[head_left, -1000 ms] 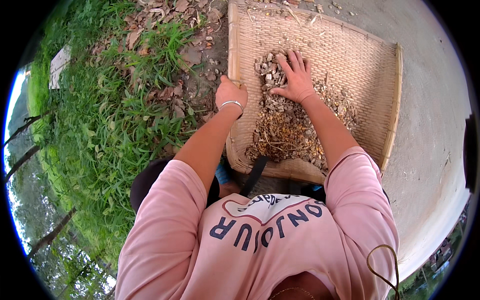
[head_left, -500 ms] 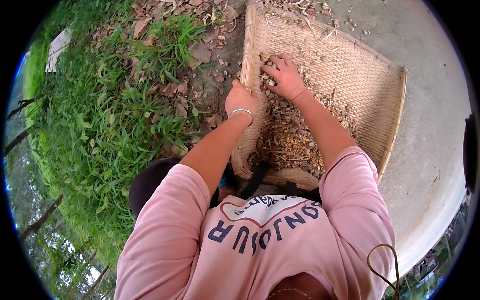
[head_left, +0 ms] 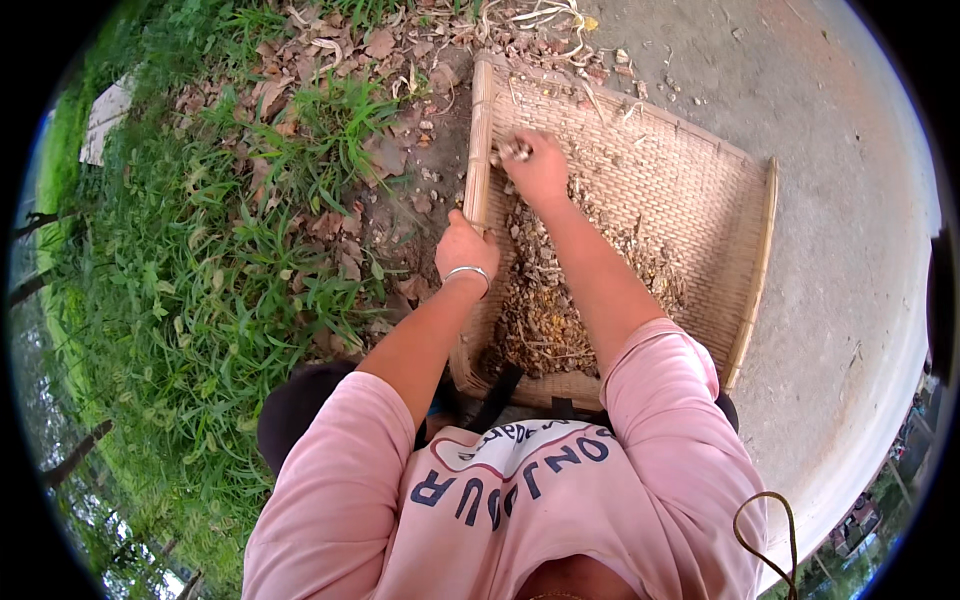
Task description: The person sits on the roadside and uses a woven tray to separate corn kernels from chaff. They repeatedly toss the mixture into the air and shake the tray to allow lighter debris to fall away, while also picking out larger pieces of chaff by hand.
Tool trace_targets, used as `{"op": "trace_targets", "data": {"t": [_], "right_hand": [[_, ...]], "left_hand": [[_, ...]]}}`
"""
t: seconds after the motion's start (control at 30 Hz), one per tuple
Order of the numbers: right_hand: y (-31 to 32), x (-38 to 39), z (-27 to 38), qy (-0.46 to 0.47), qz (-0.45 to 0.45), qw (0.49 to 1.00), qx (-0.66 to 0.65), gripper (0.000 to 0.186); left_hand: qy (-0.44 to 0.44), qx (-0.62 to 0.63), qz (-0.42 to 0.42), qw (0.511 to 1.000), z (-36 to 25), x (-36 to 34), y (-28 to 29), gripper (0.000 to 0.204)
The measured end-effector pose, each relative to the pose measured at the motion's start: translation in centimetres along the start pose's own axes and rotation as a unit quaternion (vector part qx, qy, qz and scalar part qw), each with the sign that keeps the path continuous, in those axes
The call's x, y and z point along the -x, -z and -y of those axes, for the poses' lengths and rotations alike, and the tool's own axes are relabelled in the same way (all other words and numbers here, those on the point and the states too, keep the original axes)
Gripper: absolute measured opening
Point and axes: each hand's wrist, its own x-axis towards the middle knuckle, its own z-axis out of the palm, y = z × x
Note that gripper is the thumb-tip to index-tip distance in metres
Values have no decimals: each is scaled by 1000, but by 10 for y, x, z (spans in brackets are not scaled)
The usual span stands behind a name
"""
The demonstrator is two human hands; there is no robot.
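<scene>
A wide woven winnowing basket lies tilted before me, its raised rims bound with split bamboo. My left hand, with a silver bangle at the wrist, is wrapped round the left rim. Over the basket, close to that same rim, my right hand is closed on a few pale, dry clumps; they stick out past the fingertips, slightly blurred. Below my right forearm a heap of brown chaff mixed with yellow kernels fills the near part of the basket. The forearm hides some of the heap.
Green grass grows along the left, with dry leaves and bare soil next to the basket. Concrete ground stretches to the right. Pale dried husks and crumbs lie beyond the basket's far edge.
My right hand has moved left toward the rim, its fingers now closed round pale clumps. The left hand still grips the rim. The basket sits slightly lower and further left in view.
</scene>
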Motion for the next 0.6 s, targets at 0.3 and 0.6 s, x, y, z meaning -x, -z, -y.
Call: {"op": "trace_targets", "data": {"t": [0.3,0.6], "right_hand": [[32,-60,33,65,90,979,-173,50],[42,-119,-89,152,-11,954,260,43]], "left_hand": [[9,4,3,1000,-1,-1,3,43],[3,3,1,1000,-3,2,1,43]]}}
